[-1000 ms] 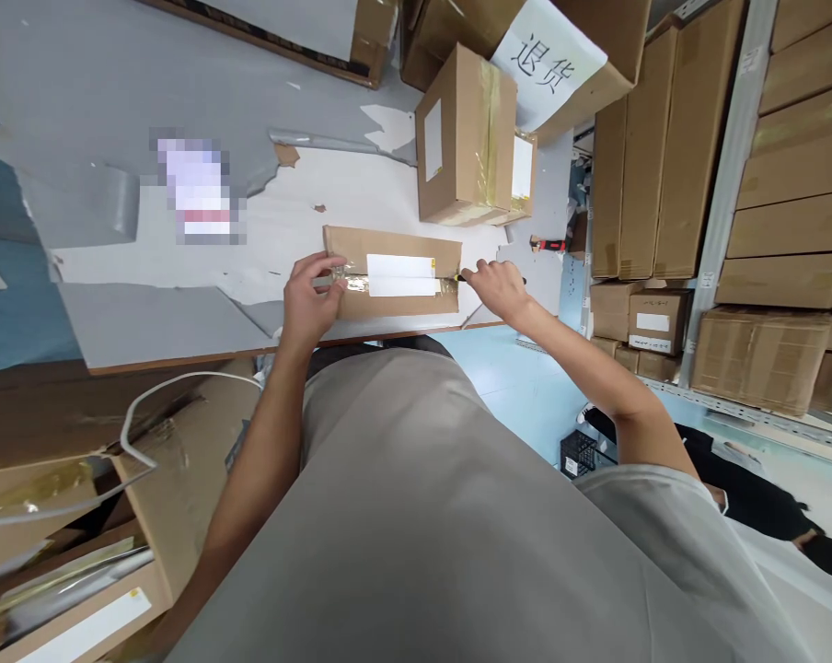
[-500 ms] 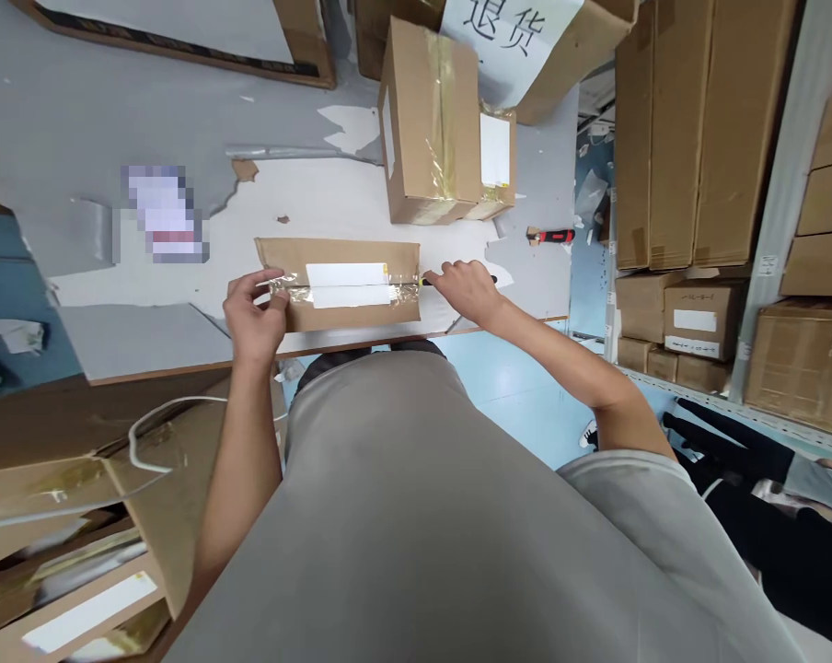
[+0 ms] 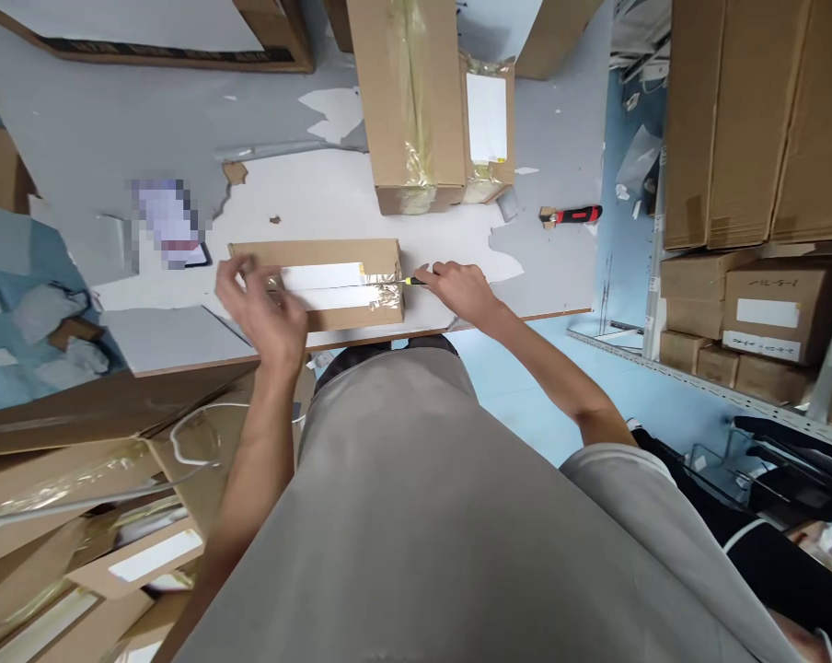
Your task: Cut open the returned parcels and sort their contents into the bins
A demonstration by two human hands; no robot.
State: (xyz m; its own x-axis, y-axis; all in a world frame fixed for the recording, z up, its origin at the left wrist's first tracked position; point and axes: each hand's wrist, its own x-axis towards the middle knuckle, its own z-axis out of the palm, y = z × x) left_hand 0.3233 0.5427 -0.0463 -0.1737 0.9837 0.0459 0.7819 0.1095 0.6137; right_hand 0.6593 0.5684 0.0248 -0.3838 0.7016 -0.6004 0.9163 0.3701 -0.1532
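A long, narrow cardboard box (image 3: 347, 318) lies flat on the table close to my body. White label strips and clear tape run along its top, with a dark slit along the middle. My left hand (image 3: 268, 308), a little blurred, is over the box's left end with its fingers loosely apart and holds nothing; whether it touches the cardboard I cannot tell. At the other end, my right hand (image 3: 461, 290) is closed round a slim black-and-yellow cutter (image 3: 411, 281). Its tip meets the slit at the box's right edge.
Behind the box stand a tall taped carton (image 3: 416, 110) and a smaller labelled carton (image 3: 489, 129). A red-and-black knife (image 3: 574, 215) lies at the right, a blurred-out phone (image 3: 171, 221) at the left. Shelved cartons (image 3: 761, 304) line the right; an open box (image 3: 146, 451) of parcels is lower left.
My left hand has let go of the box's left end and shifted rightward over it. My right hand still holds the cutter at the right end. The view has shifted.
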